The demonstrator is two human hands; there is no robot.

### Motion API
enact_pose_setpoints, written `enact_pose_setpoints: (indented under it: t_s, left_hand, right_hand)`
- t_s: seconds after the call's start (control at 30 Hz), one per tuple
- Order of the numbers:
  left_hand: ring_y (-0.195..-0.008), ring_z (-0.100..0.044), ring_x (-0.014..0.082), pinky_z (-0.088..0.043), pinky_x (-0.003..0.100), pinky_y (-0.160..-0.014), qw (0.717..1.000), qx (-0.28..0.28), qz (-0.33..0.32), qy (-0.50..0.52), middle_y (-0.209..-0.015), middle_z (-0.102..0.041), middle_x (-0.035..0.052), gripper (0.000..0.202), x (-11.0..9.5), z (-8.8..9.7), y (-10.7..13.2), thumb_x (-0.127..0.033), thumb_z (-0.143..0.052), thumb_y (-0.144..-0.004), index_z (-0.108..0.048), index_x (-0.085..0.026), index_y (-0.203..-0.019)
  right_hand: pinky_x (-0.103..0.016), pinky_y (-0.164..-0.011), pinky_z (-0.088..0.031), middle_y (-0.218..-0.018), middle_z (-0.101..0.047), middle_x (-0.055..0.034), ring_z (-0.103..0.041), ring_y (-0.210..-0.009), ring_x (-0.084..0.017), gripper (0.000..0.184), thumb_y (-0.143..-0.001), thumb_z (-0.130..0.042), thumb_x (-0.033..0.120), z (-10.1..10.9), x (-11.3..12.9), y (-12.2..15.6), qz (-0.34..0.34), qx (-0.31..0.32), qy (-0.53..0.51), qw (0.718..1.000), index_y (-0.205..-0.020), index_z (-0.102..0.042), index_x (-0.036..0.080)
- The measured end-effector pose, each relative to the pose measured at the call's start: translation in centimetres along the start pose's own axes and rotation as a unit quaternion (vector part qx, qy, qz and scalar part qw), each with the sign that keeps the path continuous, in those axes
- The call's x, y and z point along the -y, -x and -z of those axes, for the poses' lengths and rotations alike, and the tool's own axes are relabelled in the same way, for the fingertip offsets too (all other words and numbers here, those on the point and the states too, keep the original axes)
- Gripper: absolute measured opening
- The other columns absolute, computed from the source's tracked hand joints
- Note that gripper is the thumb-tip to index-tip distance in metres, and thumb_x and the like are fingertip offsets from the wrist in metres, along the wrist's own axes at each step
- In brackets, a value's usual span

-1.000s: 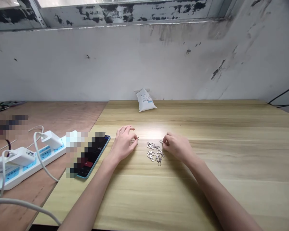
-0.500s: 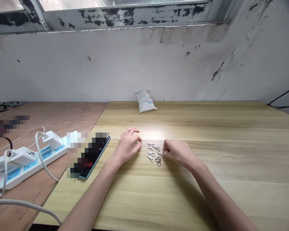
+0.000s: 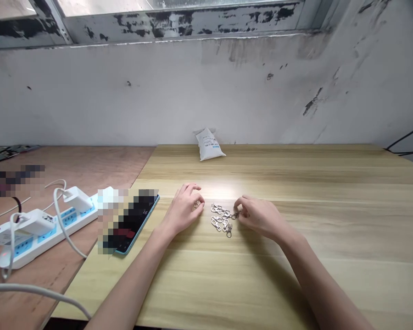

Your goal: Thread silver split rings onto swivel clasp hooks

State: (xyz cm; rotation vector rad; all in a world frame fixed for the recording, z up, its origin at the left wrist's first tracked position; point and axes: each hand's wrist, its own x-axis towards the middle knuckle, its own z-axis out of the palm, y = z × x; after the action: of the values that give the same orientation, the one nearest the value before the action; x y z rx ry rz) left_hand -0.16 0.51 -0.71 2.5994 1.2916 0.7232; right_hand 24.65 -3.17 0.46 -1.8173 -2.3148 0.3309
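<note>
Several small silver swivel clasps (image 3: 216, 223) lie in a loose cluster on the wooden table, between my two hands. At the cluster's right edge, my right hand (image 3: 258, 215) pinches one swivel clasp (image 3: 234, 215) between thumb and forefinger; part of it is hidden by the fingertips. To the left of the cluster, my left hand (image 3: 185, 206) rests on the table with curled fingers. A small metal ring (image 3: 196, 204) shows between its thumb and forefinger; whatever is attached to it is hidden.
A white labelled packet (image 3: 209, 145) lies at the back by the wall. Left of my forearm is a phone (image 3: 137, 224). Beyond it, a white power strip (image 3: 58, 229) with chargers and cables stands on a lower brown surface (image 3: 99, 160).
My right hand's fingers have loosened slightly and lifted a little, and the clasp at their tips now lies more level. My left hand keeps the same pose.
</note>
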Motion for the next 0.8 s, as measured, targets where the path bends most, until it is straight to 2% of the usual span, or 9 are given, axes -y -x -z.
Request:
enact_pose_setpoints:
  t_s: [0.2,0.37,0.57,0.7,0.8]
  left_hand:
    - [-0.125,-0.045,0.0261,-0.041,0.046,-0.102,1.000,0.005,0.001,-0.001,-0.121,-0.058,0.0090,0.011,-0.16,0.13,0.04,-0.019,-0.055,-0.087,-0.065,-0.020,-0.083]
    - [-0.123,-0.046,0.0264,-0.042,0.046,-0.101,1.000,0.005,-0.002,0.000,-0.120,-0.058,0.0093,0.011,-0.16,0.10,0.01,-0.019,-0.055,-0.087,-0.065,-0.020,-0.083]
    - [-0.123,-0.046,0.0260,-0.042,0.046,-0.101,1.000,0.008,-0.003,0.000,-0.121,-0.058,0.0091,0.011,-0.09,-0.03,0.02,-0.019,-0.055,-0.087,-0.065,-0.020,-0.083]
    - [-0.122,-0.046,0.0262,-0.042,0.046,-0.100,1.000,0.003,-0.006,0.004,-0.119,-0.059,0.0087,0.010,-0.20,-0.07,0.00,-0.019,-0.055,-0.087,-0.064,-0.020,-0.083]
    - [-0.120,-0.048,0.0258,-0.042,0.045,-0.100,1.000,-0.004,-0.011,0.020,-0.117,-0.060,0.0080,0.011,-0.53,-0.11,-0.03,-0.019,-0.055,-0.088,-0.064,-0.020,-0.082]
  right_hand:
    - [-0.025,-0.052,-0.026,-0.080,-0.067,-0.0014,-0.054,-0.062,-0.013,0.011,-0.073,-0.055,0.014,-0.09,-0.28,-0.06,-0.012,-0.004,0.001,1.000,-0.070,-0.064,0.021]
    - [-0.024,-0.052,-0.028,-0.074,-0.067,-0.0009,-0.052,-0.060,-0.013,0.004,-0.068,-0.059,0.017,0.00,-0.12,0.15,-0.028,0.018,-0.035,0.999,-0.068,-0.061,0.021]
    - [-0.025,-0.051,-0.026,-0.066,-0.065,-0.0002,-0.050,-0.057,-0.013,0.004,-0.066,-0.059,0.017,0.42,0.04,0.44,-0.019,0.052,-0.044,0.997,-0.064,-0.060,0.021]
    - [-0.024,-0.051,-0.028,-0.062,-0.063,0.0013,-0.048,-0.055,-0.012,0.006,-0.068,-0.058,0.018,0.55,-0.30,0.33,0.002,0.046,-0.114,0.992,-0.062,-0.057,0.020]
    - [-0.023,-0.052,-0.032,-0.062,-0.060,0.0020,-0.050,-0.056,-0.012,0.008,-0.070,-0.057,0.021,0.53,-0.52,0.03,0.005,0.039,-0.231,0.972,-0.063,-0.055,0.019]
